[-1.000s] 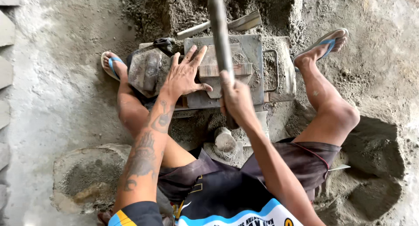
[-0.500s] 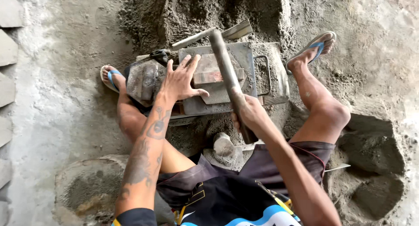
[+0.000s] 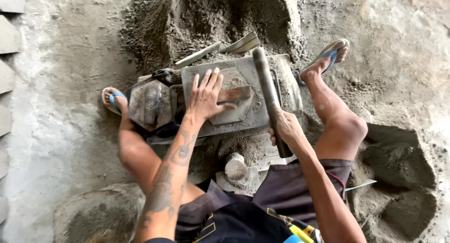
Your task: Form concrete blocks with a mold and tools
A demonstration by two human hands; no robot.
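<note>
I sit on the ground with a grey metal block mould [image 3: 253, 116] between my legs. My left hand [image 3: 205, 96] lies flat, fingers spread, on the mould's hexagonal press plate [image 3: 234, 95]. My right hand [image 3: 286, 128] grips a thick dark metal bar [image 3: 268, 90] near its lower end; the bar lies along the mould's right side, its far end at the mould's top edge. A dark hexagonal block [image 3: 150, 104] sits just left of the mould by my left foot.
A pile of grey sand-cement mix [image 3: 211, 18] rises behind the mould. Two flat trowel-like blades [image 3: 220, 48] lean at its base. Moulded blocks [image 3: 7, 74] line the left edge. A dug hollow [image 3: 398, 177] lies at right, a lump [image 3: 236, 167] near my lap.
My right hand has brought the bar down from a raised, upright swing until it lies low along the mould's right side. My left hand stayed on the press plate.
</note>
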